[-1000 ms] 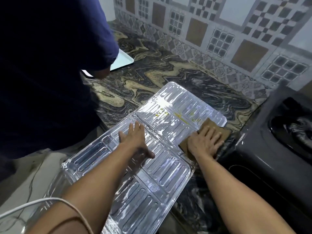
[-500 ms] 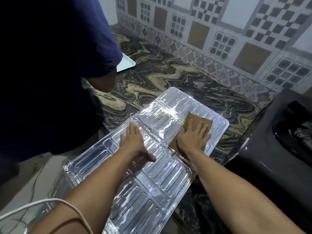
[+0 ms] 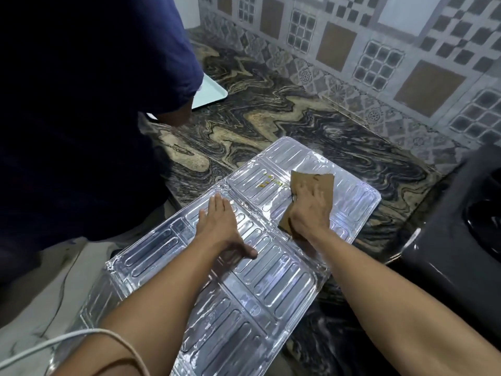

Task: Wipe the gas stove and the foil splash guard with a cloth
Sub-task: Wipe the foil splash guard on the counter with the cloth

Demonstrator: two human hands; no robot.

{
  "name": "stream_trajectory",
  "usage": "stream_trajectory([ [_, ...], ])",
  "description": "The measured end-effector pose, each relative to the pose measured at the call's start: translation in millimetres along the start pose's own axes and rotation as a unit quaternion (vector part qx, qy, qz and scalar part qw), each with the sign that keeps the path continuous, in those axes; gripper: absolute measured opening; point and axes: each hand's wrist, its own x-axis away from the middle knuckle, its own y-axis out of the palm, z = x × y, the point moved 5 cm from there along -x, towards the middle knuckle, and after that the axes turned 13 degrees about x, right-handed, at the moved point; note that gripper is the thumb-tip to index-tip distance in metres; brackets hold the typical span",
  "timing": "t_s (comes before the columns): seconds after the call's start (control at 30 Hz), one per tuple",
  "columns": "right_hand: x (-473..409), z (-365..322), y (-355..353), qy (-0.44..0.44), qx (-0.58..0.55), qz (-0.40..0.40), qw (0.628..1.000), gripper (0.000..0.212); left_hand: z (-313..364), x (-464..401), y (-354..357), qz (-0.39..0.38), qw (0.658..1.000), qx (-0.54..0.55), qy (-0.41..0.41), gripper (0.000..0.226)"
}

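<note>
R hand (image 3: 309, 213) flat on brown cloth (image 3: 315, 183) – L hand (image 3: 219, 226) pressing foil guard (image 3: 271, 280) (laid on marble counter (image 3: 271, 118)).

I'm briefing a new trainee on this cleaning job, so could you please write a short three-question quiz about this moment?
1. True or false: the brown cloth lies on the foil splash guard.
2. Which hand presses the cloth? A left, B right.
3. Fill in: the left hand rests flat on the ____.

Key: 1 true; 2 B, the right hand; 3 foil splash guard.
</note>
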Motion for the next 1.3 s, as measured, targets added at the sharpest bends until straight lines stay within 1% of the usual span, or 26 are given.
stream_trajectory([
  [0.07, 19.2, -3.9, -13.4, -0.008, -0.082, 0.048, 0.995, 0.03, 1.2, 1.7, -0.2, -0.002, 1.0, 0.001, -0.001, 0.159],
  [0.1, 27.5, -7.3, -22.2, -0.016, -0.133, 0.073, 0.988, 0.026, 1.6, 2.5, -0.2, -0.001, 1.0, 0.003, -0.003, 0.16],
  [0.13, 35.0, -13.1, -31.8, -0.039, -0.19, 0.094, 0.976, 0.028, 1.9, 3.0, -0.4, -0.001, 1.0, 0.006, -0.005, 0.16],
  [0.17, 41.3, -21.5, -40.5, -0.085, -0.225, 0.113, 0.964, 0.031, 1.8, 3.5, -0.8, 0.001, 1.0, 0.012, -0.007, 0.16],
  [0.2, 44.7, -31.2, -41.7, -0.146, -0.224, 0.115, 0.957, 0.031, 1.1, 3.2, -0.8, 0.004, 1.0, 0.018, -0.007, 0.16],
  [0.23, 46.8, -41.7, -36.5, -0.207, -0.185, 0.092, 0.956, 0.036, 0.5, 3.2, -0.8, 0.008, 1.0, 0.023, -0.007, 0.161],
  [0.27, 48.0, -49.0, -25.3, -0.247, -0.117, 0.055, 0.96, 0.048, -0.2, 3.5, -0.7, 0.012, 1.0, 0.027, -0.007, 0.162],
  [0.3, 48.1, -52.8, -13.4, -0.264, -0.046, 0.018, 0.963, 0.057, -0.9, 3.9, -0.3, 0.015, 0.999, 0.03, -0.009, 0.162],
  [0.33, 46.1, -52.9, -4.1, -0.266, 0.005, -0.006, 0.964, 0.06, -1.3, 4.6, 0.4, 0.015, 0.999, 0.03, -0.014, 0.163],
  [0.37, 43.6, -54.0, -0.6, -0.266, 0.034, -0.02, 0.963, 0.06, -1.8, 4.8, 0.8, 0.015, 0.999, 0.029, -0.021, 0.164],
  [0.43, 34.2, -59.2, 5.1, -0.289, 0.058, -0.033, 0.955, 0.058, -1.7, 3.7, 0.8, 0.014, 0.999, 0.023, -0.024, 0.164],
  [0.57, 8.7, -78.1, 7.1, -0.351, 0.094, -0.029, 0.931, 0.053, -1.4, 1.7, 2.1, 0.003, 1.0, 0.011, -0.021, 0.164],
  [0.63, -5.0, -84.3, 7.3, -0.354, 0.105, -0.023, 0.929, 0.059, -0.6, 1.3, 2.2, -0.003, 1.0, 0.005, -0.025, 0.163],
  [0.73, -34.7, -83.1, 8.3, -0.322, 0.108, -0.019, 0.94, 0.057, 0.4, -0.6, 2.6, -0.015, 0.999, -0.012, -0.034, 0.163],
  [0.87, -76.8, -59.1, 2.0, -0.226, 0.08, -0.019, 0.971, 0.054, 0.6, -5.2, 3.2, -0.024, 0.998, -0.041, -0.041, 0.163],
  [1.0, -100.6, -31.4, -1.1, -0.145, 0.057, -0.024, 0.987, 0.052, -0.8, -6.8, 4.6, -0.022, 0.998, -0.041, -0.041, 0.162],
  [1.07, -105.9, -16.7, -6.4, -0.086, 0.046, -0.008, 0.995, 0.05, -1.7, -5.1, 6.1, -0.018, 0.999, -0.029, -0.037, 0.162],
  [1.13, -102.4, -7.6, -17.7, -0.021, -0.013, 0.034, 0.999, 0.044, -2.9, -3.6, 5.6, -0.01, 0.999, -0.017, -0.031, 0.162],
  [1.23, -83.0, -8.4, -43.0, 0.094, -0.161, 0.095, 0.978, 0.026, -3.4, -2.9, 4.5, -0.009, 1.0, -0.015, -0.02, 0.16],
  [1.3, -65.0, -26.8, -63.8, 0.092, -0.201, 0.123, 0.967, 0.024, -4.2, -2.0, 3.7, -0.009, 1.0, -0.012, -0.022, 0.16],
])
